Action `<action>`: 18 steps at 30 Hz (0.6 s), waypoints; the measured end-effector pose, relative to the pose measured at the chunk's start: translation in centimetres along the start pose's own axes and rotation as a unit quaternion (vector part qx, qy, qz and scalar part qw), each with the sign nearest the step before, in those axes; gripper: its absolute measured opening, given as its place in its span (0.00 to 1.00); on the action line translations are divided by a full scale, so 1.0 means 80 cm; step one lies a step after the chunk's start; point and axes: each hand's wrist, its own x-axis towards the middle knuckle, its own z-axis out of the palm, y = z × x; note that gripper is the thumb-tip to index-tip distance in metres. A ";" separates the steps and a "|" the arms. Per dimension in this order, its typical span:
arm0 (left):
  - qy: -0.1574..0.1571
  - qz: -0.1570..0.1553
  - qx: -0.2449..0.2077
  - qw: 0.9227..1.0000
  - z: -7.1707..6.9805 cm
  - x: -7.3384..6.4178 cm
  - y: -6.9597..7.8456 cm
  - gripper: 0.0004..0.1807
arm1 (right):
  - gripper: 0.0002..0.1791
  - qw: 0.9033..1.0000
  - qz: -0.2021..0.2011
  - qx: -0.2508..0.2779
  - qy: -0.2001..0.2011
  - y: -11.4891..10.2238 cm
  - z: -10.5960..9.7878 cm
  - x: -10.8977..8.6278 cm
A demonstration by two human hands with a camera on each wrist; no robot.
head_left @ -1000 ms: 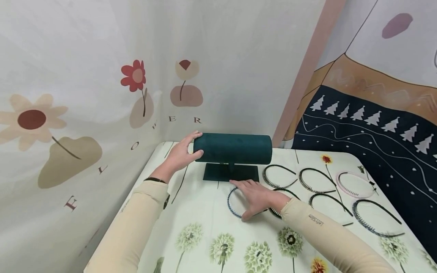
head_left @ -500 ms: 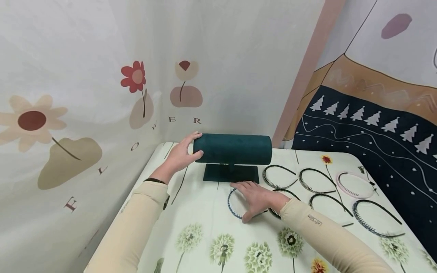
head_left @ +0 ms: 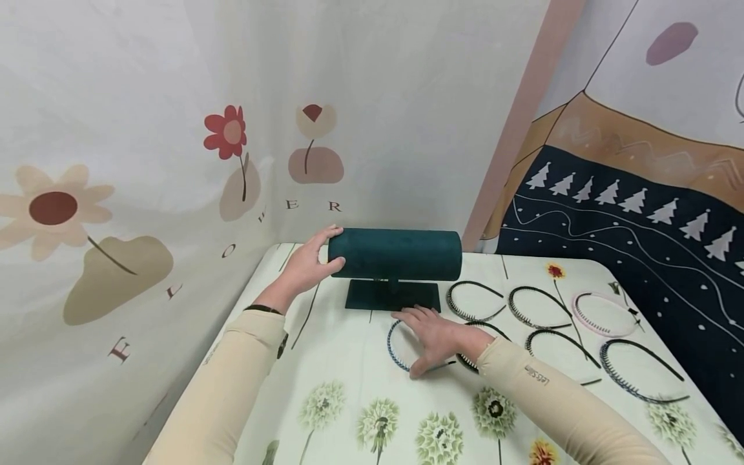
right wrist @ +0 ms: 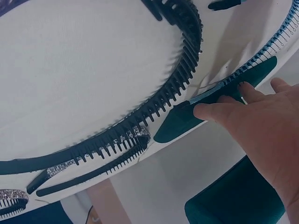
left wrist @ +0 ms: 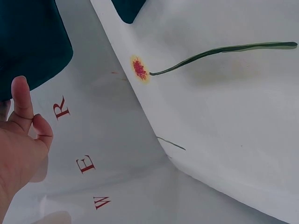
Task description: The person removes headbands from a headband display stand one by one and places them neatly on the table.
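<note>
My left hand (head_left: 303, 267) holds the left end of a dark green padded roll (head_left: 401, 254), thumb in front and fingers over the back. The roll stands on a flat base (head_left: 372, 295), forming a display stand. In the left wrist view that hand (left wrist: 22, 147) lies against the roll's end. A blue toothed headband (head_left: 392, 345) lies on the table before the base. Over it my right hand (head_left: 433, 334) spreads, fingertips at the headband's far arm and thumb by its near arm. In the right wrist view the fingers touch the headband (right wrist: 254, 63) beside the green base.
Several more toothed headbands lie right of the stand in two rows, among them a black one (head_left: 465, 315) and a pink one (head_left: 581, 326). A black headband (head_left: 462, 361) is partly hidden under the right wrist. A flowered cloth (head_left: 343, 413) covers the table; curtains (head_left: 407, 116) hang behind.
Both hands, the stand and the headbands keep their places. Only the head view has shifted very slightly.
</note>
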 end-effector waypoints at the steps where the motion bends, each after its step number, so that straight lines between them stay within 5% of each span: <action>1: 0.000 0.000 0.000 1.000 0.000 0.000 0.000 0.40 | 0.70 1.000 0.001 0.001 0.000 0.000 0.000 0.000; 18: -0.001 -0.002 -0.001 1.000 0.000 -0.001 0.001 0.40 | 0.70 1.000 -0.003 0.003 0.007 0.001 -0.002 -0.002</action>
